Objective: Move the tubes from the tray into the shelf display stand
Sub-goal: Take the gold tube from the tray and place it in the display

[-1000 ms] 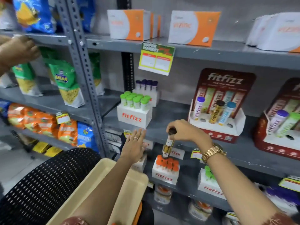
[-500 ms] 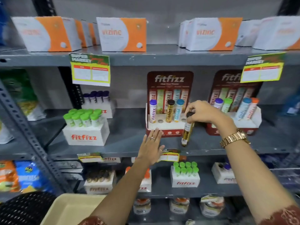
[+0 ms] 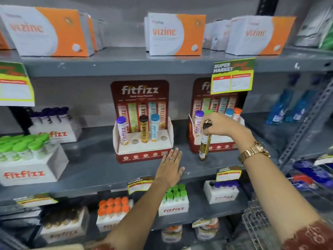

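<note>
My right hand (image 3: 220, 124) grips a gold tube with a dark cap (image 3: 204, 145) by its top, hanging upright in front of the right red fitfizz display stand (image 3: 201, 148). That stand holds purple, green, blue and orange capped tubes. The left red fitfizz stand (image 3: 142, 152) holds a purple (image 3: 122, 130), a brown-capped gold (image 3: 143, 129) and a blue tube (image 3: 154, 129), with two bare holes. My left hand (image 3: 171, 167) lies flat and open on the grey shelf (image 3: 93, 170), just below the left stand's front right corner. The tray is out of view.
White fitfizz boxes of green-capped (image 3: 27, 159) and purple-capped tubes (image 3: 54, 127) stand at the left. Orange vizinc cartons (image 3: 174, 34) line the upper shelf. The lower shelf carries more tube boxes (image 3: 173, 201). A wire basket (image 3: 257, 228) sits at lower right.
The view has swung right and closer to the stands. My right hand carried the gold tube up from the tray area to the right stand. My left hand settled on the shelf.
</note>
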